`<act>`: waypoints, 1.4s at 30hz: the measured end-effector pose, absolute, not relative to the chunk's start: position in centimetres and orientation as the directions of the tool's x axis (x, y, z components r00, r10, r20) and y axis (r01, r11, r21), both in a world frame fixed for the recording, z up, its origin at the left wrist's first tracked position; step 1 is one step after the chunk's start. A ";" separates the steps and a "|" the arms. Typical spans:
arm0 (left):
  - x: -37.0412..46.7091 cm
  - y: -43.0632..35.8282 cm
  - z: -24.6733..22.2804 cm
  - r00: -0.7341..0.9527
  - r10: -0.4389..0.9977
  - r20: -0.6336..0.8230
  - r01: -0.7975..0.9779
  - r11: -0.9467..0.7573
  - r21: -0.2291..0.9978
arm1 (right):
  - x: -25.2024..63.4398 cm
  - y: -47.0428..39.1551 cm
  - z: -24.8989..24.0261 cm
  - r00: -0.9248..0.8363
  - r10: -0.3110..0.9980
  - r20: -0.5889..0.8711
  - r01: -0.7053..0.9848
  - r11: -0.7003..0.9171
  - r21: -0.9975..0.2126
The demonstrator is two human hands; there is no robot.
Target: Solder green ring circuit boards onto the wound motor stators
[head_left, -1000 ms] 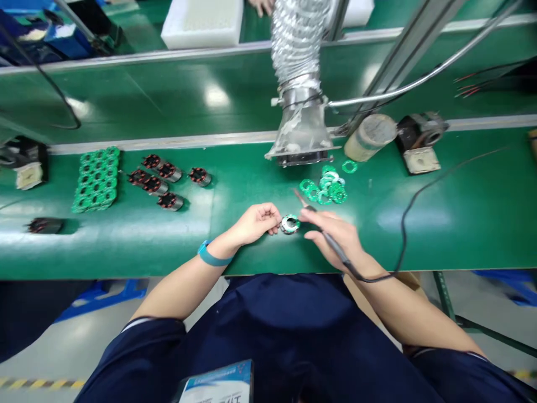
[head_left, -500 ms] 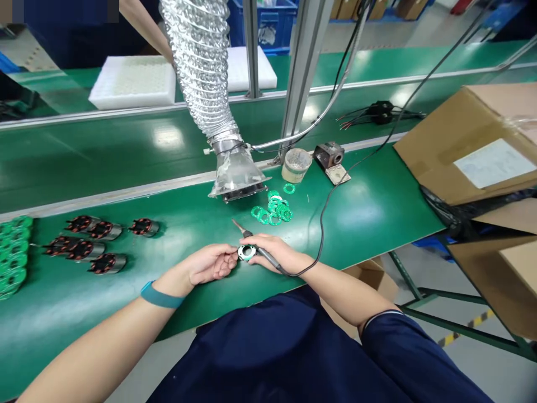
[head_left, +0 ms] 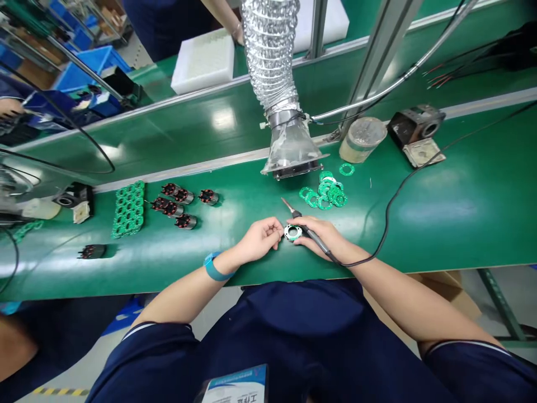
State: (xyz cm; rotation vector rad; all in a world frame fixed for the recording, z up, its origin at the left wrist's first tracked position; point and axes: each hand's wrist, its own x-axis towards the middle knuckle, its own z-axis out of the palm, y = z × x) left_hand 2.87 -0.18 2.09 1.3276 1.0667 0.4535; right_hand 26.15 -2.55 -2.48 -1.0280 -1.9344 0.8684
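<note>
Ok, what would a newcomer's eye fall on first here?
Probably the silvery hose, hanging over the green bench. Nearer the wearer, a small ring-topped part sits between the left hand and right hand, with a corded iron in the right. Green rings lie loosely piled just beyond.

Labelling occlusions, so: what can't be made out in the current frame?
All in the head view:
Ring-topped part: underside, hidden by its own top and the right hand.
Soldering iron: tip detail, too small.
Left hand: whether its fingers pinch anything, too small.
Co-worker's hand: partly behind the silver duct.
Badge: cut off by bottom edge.
Green circuit rings: lower ones overlapped.
</note>
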 end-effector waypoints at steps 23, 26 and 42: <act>4.0 -7.1 -1.7 0.374 0.891 0.258 0.626 -0.448 0.638 | 25.2 -3.3 -2.3 -0.258 0.908 0.331 0.327 0.404 -0.854; 3.3 -6.9 -1.7 0.415 0.874 0.253 0.617 -0.475 0.628 | 25.2 -3.7 -2.8 -0.210 0.919 0.335 0.353 0.391 -0.850; 4.9 -2.8 -1.5 0.433 0.869 0.241 0.529 -0.462 0.712 | 25.8 -3.5 -2.7 -0.277 0.851 0.446 0.451 0.525 -0.722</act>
